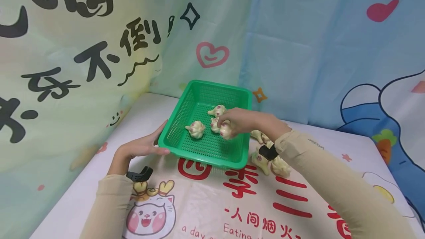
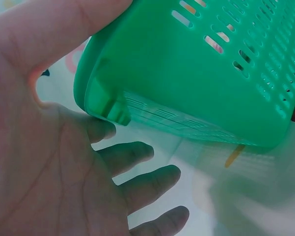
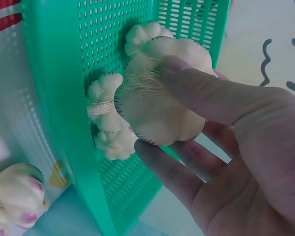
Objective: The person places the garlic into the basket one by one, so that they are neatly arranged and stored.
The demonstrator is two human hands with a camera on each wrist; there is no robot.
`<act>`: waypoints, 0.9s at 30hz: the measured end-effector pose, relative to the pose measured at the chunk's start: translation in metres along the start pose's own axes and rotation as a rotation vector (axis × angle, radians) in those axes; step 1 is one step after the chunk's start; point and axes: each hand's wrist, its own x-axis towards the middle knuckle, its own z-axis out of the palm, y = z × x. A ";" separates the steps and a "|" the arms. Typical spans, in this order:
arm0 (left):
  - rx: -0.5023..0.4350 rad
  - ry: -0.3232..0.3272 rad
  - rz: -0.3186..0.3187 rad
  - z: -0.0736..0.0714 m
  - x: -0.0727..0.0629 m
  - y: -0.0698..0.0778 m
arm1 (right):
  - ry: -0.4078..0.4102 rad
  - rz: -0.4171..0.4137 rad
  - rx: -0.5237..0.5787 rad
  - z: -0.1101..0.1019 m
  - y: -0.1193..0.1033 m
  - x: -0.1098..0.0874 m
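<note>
My left hand holds the near left corner of a green plastic basket, thumb on one side and fingers on the other. Seen from the left wrist, the thumb lies along the basket wall while the other fingers spread below the rim. Over the inside of the basket, my right hand grips a garlic bulb between thumb and fingers, its root tuft facing the thumb side. Beneath and around it in the basket lie a garlic bulb to the left and two more close together, one farther back.
Several garlic bulbs lie on the table just right of the basket, partly under the right forearm. A printed cloth with red characters and a cartoon cat covers the table. Printed curtains hang behind and at the left.
</note>
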 end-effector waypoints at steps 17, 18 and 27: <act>-0.022 -0.008 -0.001 0.003 -0.004 -0.001 | -0.181 0.104 0.086 0.013 0.023 0.038; -0.022 -0.010 0.005 0.003 -0.003 0.000 | -0.183 0.101 0.083 0.013 0.024 0.039; -0.040 -0.011 0.014 0.001 -0.001 0.000 | -0.157 0.007 0.096 0.017 0.032 0.052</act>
